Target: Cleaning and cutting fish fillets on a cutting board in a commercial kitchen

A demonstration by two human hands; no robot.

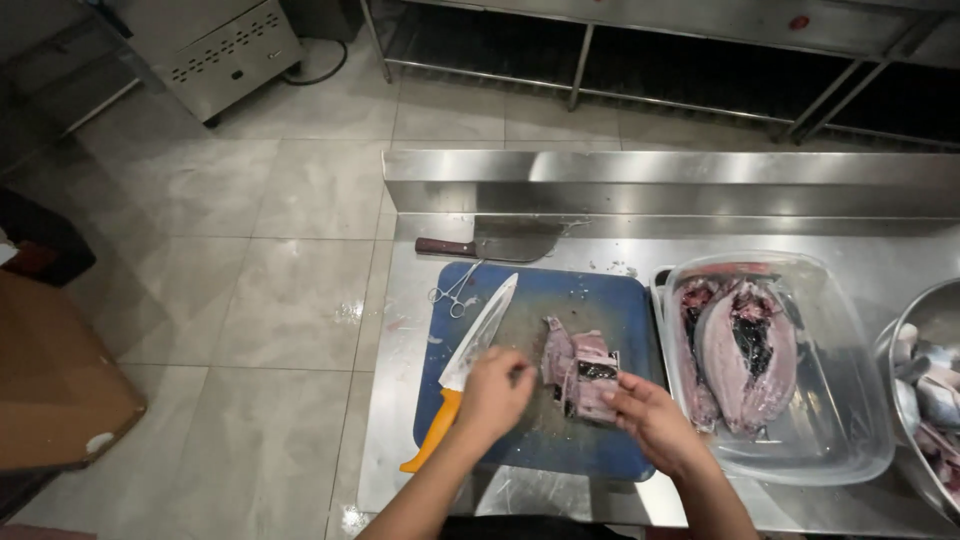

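Left grip (pixel 493 392) curled loosely, right grip (pixel 648 415) open, palm down.

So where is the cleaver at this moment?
In the head view, the cleaver lies flat on the steel table, just behind the blue board, left of the clear tub, near the scissors.

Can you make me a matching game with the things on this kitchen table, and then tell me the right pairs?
Things:
1. cleaver
2. orange-handled knife
3. small scissors
4. split fish

Places:
A. inside the clear plastic tub
B. on the top left corner of the blue cutting board
C. on the steel table behind the board
D. on the left side of the board, beside the left hand

Right pairs: 1-C, 2-D, 3-B, 4-A.
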